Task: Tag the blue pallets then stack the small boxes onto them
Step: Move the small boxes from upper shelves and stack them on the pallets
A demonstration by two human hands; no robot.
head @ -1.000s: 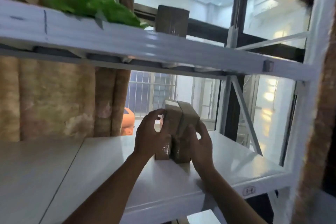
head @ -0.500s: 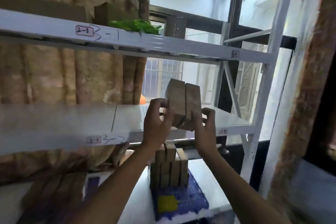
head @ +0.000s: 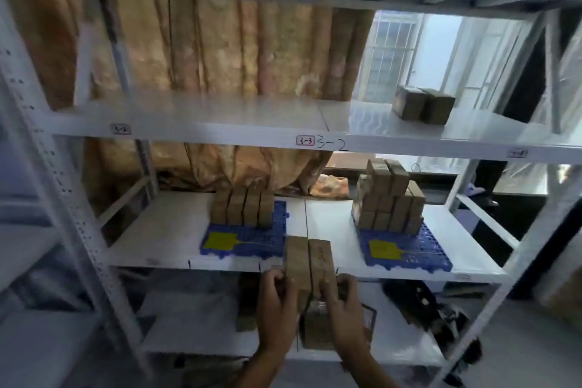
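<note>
Pallets lay up and ahead of the hands: the left blue pallet point(head: 248, 238), with one row of small boxes, sat nearer the left hand point(head: 277, 309); the right blue pallet point(head: 409, 249) was piled higher. Both hands, the right hand point(head: 341, 309) included, gripped two upright boxes point(head: 310, 264) between the pallets.

A single head-worn wide-angle camera is looking forward and slightly down at a white shelf rack point(head: 220, 123), standing close in front of it. The view is taking in three shelf levels, with the hands point(head: 277, 309) rising from the bottom edge, nearest the lens. Straight lines are bowing toward the frame's edges.
</note>
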